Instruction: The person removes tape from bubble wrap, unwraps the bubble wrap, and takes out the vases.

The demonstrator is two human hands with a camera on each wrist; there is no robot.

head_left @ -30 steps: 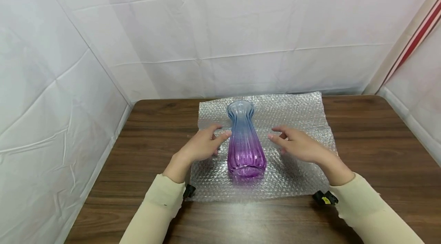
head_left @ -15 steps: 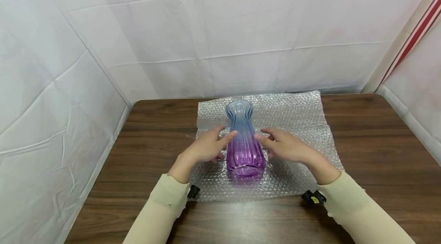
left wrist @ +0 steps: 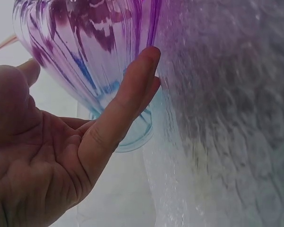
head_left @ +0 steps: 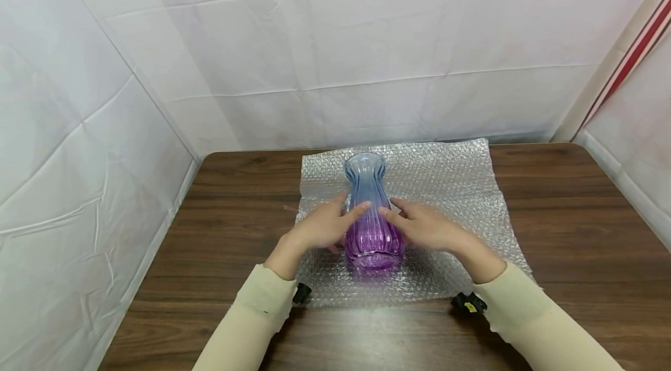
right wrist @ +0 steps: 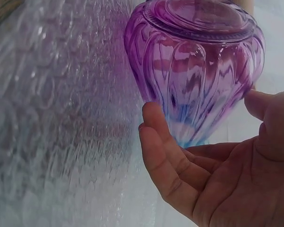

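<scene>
A ribbed glass vase (head_left: 373,237), blue at the neck and purple at the base, lies on its side on a sheet of bubble wrap (head_left: 445,176). Its wide base faces the person, its mouth the back wall. My left hand (head_left: 324,225) is at the vase's left side, thumb over the top, fingers fairly straight along the flank in the left wrist view. On the right, my right hand (head_left: 431,226) mirrors it, thumb at the glass and fingers (right wrist: 163,161) loosely bent beside the body. Whether either hand presses the glass firmly is hard to tell.
The bubble wrap covers the back middle of a brown wooden table (head_left: 236,231). White cloth walls (head_left: 367,56) enclose the back and sides. Black wrist devices (head_left: 468,303) sit below both sleeves near the sheet's front edge.
Both hands have moved inward from either side, from apart to close around the vase, their thumbs now over it. The vase and bubble wrap have stayed in place.
</scene>
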